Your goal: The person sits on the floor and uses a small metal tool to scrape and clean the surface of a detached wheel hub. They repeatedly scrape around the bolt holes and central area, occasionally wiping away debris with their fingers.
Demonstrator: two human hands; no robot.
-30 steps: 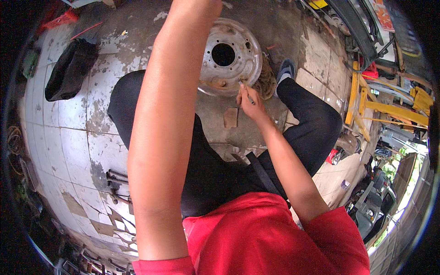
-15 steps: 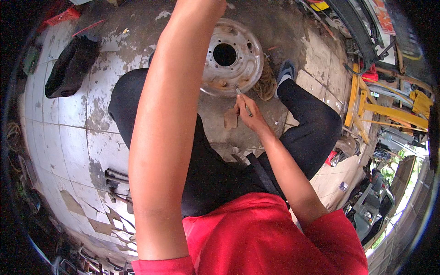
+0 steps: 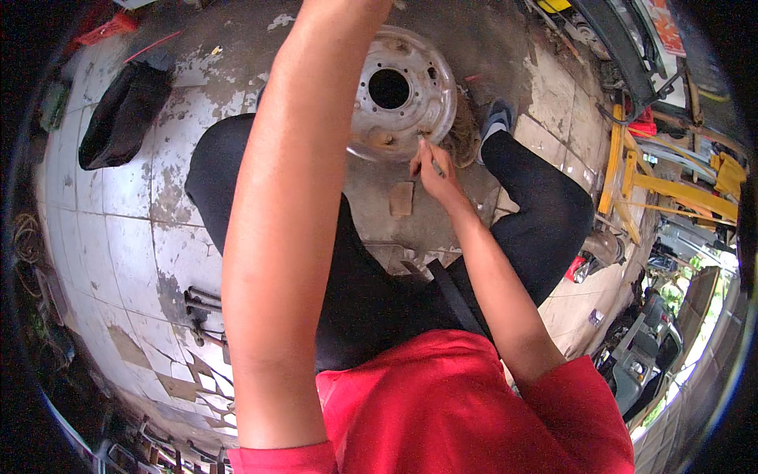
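A worn silver steel wheel rim (image 3: 371, 122) with a round centre hole lies on the floor between my feet, its left part hidden behind my left arm. My right hand (image 3: 437, 175) is closed around a slim grey metal tool (image 3: 422, 142), whose tip meets the rim's lower right edge or hovers just over it. I cannot make out the tool's exact kind. My left forearm (image 3: 284, 213) stretches up across the view, and the hand itself lies beyond the top edge. Below the rim a flat brown square piece (image 3: 401, 199) rests on the floor.
My bent legs (image 3: 545, 213) frame the rim. A crumpled brown cloth (image 3: 467, 130) lies beside it at the right. To the left stands a black bag-like thing (image 3: 122, 118). A yellow metal frame (image 3: 616, 170) and car parts crowd the right side. Metal tools (image 3: 204, 302) lie lower left.
My right hand has moved slightly up and to the right along the rim's edge with the tool, uncovering the brown piece. The left arm stays nearly in place.
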